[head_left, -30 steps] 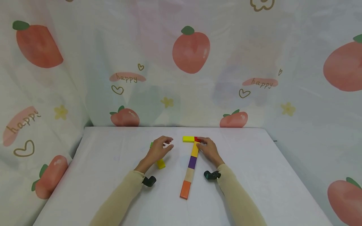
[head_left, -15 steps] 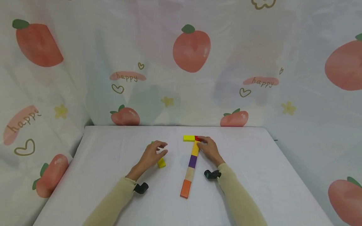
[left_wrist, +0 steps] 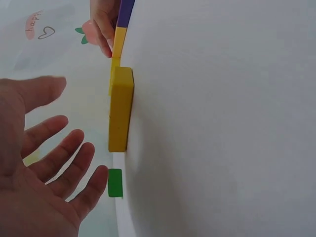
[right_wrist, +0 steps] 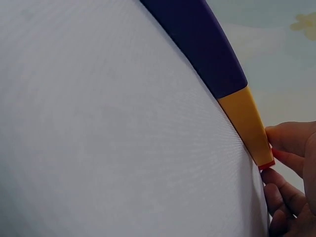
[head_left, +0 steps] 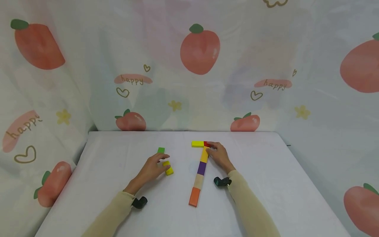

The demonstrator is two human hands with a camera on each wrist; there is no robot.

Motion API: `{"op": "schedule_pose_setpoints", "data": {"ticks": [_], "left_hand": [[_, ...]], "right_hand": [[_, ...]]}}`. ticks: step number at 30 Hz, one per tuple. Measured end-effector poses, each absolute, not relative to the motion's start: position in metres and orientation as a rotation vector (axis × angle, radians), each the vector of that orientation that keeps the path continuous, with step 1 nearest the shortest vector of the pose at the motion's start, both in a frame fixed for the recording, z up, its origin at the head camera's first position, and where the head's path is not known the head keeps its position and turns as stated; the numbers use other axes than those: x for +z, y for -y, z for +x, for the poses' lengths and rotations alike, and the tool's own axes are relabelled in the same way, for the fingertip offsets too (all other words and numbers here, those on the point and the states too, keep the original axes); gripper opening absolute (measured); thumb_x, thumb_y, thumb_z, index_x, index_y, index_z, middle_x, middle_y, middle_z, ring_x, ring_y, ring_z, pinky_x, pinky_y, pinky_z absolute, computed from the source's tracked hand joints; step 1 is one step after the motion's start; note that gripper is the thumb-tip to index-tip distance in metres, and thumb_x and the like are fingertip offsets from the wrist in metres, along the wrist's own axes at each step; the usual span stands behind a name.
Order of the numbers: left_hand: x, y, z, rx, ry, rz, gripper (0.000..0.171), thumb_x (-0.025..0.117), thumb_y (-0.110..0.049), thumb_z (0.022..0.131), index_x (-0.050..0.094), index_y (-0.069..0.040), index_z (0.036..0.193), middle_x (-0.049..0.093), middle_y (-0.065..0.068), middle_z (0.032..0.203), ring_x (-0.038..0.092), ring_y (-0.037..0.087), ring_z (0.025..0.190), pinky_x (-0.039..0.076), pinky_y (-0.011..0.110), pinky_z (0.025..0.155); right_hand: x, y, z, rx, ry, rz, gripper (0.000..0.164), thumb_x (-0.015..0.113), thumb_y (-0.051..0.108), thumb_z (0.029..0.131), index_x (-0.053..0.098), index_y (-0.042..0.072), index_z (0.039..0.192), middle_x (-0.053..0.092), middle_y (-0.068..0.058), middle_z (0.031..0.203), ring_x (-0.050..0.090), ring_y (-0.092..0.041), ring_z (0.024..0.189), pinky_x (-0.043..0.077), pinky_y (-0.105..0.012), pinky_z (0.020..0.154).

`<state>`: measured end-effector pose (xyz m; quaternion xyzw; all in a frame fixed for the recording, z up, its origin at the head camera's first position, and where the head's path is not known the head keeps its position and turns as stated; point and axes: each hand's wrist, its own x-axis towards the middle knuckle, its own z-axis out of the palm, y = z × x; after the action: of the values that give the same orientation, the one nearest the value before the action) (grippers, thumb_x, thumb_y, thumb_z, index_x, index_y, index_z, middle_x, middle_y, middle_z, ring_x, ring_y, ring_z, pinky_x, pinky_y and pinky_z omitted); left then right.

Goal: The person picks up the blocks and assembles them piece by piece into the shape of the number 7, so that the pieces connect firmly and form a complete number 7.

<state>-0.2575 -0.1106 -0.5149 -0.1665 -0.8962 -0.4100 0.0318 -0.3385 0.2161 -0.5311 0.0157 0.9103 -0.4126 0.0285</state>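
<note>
My left hand (head_left: pixel 150 168) hovers with spread, relaxed fingers beside a loose yellow block (head_left: pixel 168 170) and a green block (head_left: pixel 161 150); its palm holds nothing in the left wrist view. At the far end of a row of blocks, my right hand (head_left: pixel 220 157) pinches around a red block (head_left: pixel 206 144), which its fingers partly cover. Its thumb is right at the amber block (right_wrist: pixel 247 126) just below. Another yellow block (head_left: pixel 197 144) lies end to end with the red one, forming a short top bar.
Toward the near side, the row continues with a purple block (head_left: pixel 201 168), a beige block (head_left: pixel 198 181) and an orange block (head_left: pixel 194 197). All lie on a white-covered table (head_left: pixel 266 197). A fruit-print curtain (head_left: pixel 201 98) hangs behind the table and along its sides.
My left hand has drawn back left and toward the near side, uncovering the green block and more of the loose yellow block. My right hand stays at the red block.
</note>
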Motion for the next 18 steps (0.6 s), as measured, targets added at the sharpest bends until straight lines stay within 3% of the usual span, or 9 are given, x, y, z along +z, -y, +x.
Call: {"op": "schedule_pose_setpoints", "data": {"ticks": [4,9,18], "left_hand": [[-0.5179,0.1141,-0.2549,-1.243,2.852,-0.467,0.049,0.079,-0.022,0.083,0.063,-0.013,0.128,0.063,0.003,0.129,0.059,0.023,0.121,0.048,0.042,0.103],[-0.5207,0.1159,-0.2528,-1.238,2.927,-0.432,0.055,0.081,-0.021,0.081,0.06,-0.01,0.131,0.062,0.007,0.133,0.058,0.025,0.123,0.046,0.044,0.106],[-0.5215,0.1182,-0.2506,-1.227,2.938,-0.477,0.059,0.083,-0.015,0.078,0.059,-0.007,0.131,0.064,0.006,0.121,0.06,0.022,0.109,0.049,0.042,0.099]], "right_hand": [[-0.53,-0.2155,-0.3387,-1.269,-2.811,0.045,0.045,0.061,0.029,0.096,0.056,0.017,0.14,0.053,-0.013,0.138,0.047,-0.033,0.129,0.036,-0.052,0.112],[-0.5294,-0.2149,-0.3364,-1.272,-2.817,0.032,0.045,0.062,0.028,0.096,0.056,0.016,0.139,0.053,-0.013,0.138,0.047,-0.033,0.128,0.037,-0.052,0.112],[-0.5324,-0.2164,-0.3391,-1.259,-2.824,0.027,0.045,0.06,0.029,0.097,0.055,0.017,0.14,0.052,-0.014,0.139,0.047,-0.034,0.128,0.036,-0.052,0.112]]}}
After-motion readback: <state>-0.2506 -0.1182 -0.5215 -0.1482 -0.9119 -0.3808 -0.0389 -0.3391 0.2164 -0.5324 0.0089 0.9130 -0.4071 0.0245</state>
